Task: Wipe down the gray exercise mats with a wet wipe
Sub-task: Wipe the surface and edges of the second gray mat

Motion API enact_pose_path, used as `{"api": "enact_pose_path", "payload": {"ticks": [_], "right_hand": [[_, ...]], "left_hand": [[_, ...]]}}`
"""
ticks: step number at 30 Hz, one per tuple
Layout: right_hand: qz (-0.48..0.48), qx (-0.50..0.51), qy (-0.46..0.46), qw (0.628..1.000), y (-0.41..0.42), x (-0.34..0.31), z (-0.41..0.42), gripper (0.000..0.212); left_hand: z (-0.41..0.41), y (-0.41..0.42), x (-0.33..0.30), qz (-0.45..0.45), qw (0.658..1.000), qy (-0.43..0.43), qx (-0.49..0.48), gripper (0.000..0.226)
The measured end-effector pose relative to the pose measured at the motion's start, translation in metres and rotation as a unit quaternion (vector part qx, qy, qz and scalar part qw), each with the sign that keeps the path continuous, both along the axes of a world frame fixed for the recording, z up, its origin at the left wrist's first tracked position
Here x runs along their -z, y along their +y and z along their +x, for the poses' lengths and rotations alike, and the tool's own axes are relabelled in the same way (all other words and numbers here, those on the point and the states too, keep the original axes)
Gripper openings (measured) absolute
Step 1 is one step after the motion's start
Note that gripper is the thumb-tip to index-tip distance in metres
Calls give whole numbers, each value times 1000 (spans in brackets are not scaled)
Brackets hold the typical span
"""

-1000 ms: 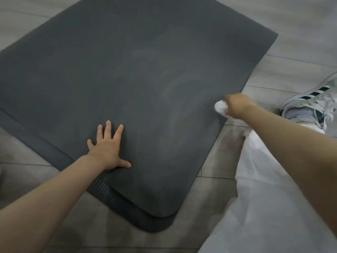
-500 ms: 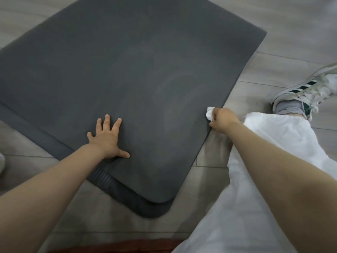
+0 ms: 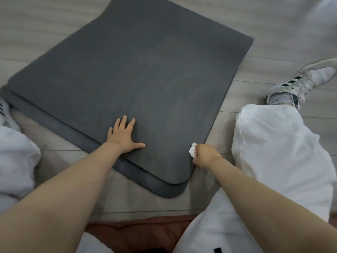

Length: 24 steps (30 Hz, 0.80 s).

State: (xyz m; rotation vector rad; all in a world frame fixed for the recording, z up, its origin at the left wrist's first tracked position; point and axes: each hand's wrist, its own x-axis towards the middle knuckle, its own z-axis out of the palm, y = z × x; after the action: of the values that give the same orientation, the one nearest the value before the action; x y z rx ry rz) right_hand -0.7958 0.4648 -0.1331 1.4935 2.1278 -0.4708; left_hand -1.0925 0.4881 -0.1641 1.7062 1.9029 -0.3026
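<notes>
Two dark gray exercise mats lie stacked on the floor; the upper mat (image 3: 138,73) shows faint wipe streaks, and the lower mat (image 3: 156,187) sticks out along the near and left edges. My left hand (image 3: 124,136) lies flat, fingers spread, on the upper mat near its front edge. My right hand (image 3: 205,155) grips a crumpled white wet wipe (image 3: 192,152) and holds it against the upper mat's right edge near the front corner.
The floor is pale gray wood-look planks (image 3: 273,30). My right leg in white trousers (image 3: 273,147) lies beside the mats, ending in a white sneaker (image 3: 300,81). My left knee (image 3: 16,156) is at the left. A reddish-brown cushion (image 3: 138,232) is under me.
My right hand has slid the wipe along the mat's right edge toward me, down to the front corner. The left hand stayed pressed in place; the view has tilted back.
</notes>
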Motion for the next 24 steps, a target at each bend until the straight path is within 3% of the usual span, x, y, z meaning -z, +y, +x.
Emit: {"api": "enact_pose_path", "payload": {"ticks": [4,7,9,11,15,21,24], "right_hand": [[-59,13,26,998,-38,-9,-20,29],[-141,-32,31,989,-48,-16,-36,14],[-155,7,57,986,-34,-24,-41,15],[-121,77,105,984,-5,-31,-43,22],[-56,211,195,956,68,-47,-57,19],[30,303,283,909,165,-48,-101,20],[47,351,349,868,203,-39,-128,18]], "left_hand": [[-12,2,0,5,999,5,35,108],[-28,5,0,23,998,-8,62,96],[-41,8,1,42,996,-14,82,87],[-57,13,2,58,996,0,71,80],[-97,36,4,52,996,21,-63,79],[-147,85,7,82,992,56,-73,81],[-156,115,10,84,992,58,-68,82]]}}
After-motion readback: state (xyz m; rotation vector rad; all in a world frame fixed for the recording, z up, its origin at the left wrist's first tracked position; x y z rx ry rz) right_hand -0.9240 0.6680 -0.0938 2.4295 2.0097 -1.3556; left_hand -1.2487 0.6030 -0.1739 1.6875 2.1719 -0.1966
